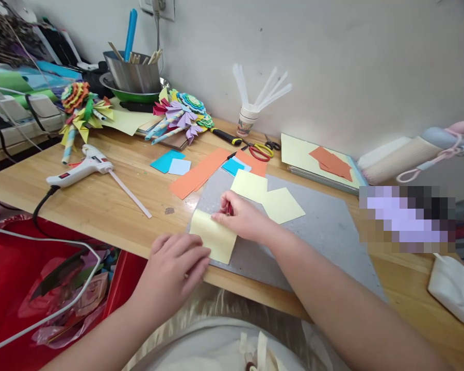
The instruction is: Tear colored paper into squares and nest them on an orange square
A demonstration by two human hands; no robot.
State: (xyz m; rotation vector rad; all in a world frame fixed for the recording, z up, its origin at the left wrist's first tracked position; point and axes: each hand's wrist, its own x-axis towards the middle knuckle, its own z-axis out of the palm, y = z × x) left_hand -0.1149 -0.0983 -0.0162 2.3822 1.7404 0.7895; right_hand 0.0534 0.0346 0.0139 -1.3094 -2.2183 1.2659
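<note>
My right hand (237, 214) is closed around a slim red tool (229, 208), mostly hidden by the fingers, so its kind does not show. The same hand's thumb and fingertips touch the upper right part of a pale yellow sheet of paper (216, 242), whose top edge curves up. At the sheet's lower left edge lies my left hand (178, 265), fingers stretched and slightly bent, resting against the paper. Beneath the sheet is a grey cutting mat (305, 247). Two more yellow paper pieces (284, 206) lie on the mat just beyond my right hand.
A white glue gun (81, 167) rests at left, its cord hanging over a red bin (11, 288). Orange strips (199, 172), blue squares (168, 161), scissors (261, 151) and a cup of glue sticks (247, 119) lie farther back. Paper flowers (181, 116) stand near the wall.
</note>
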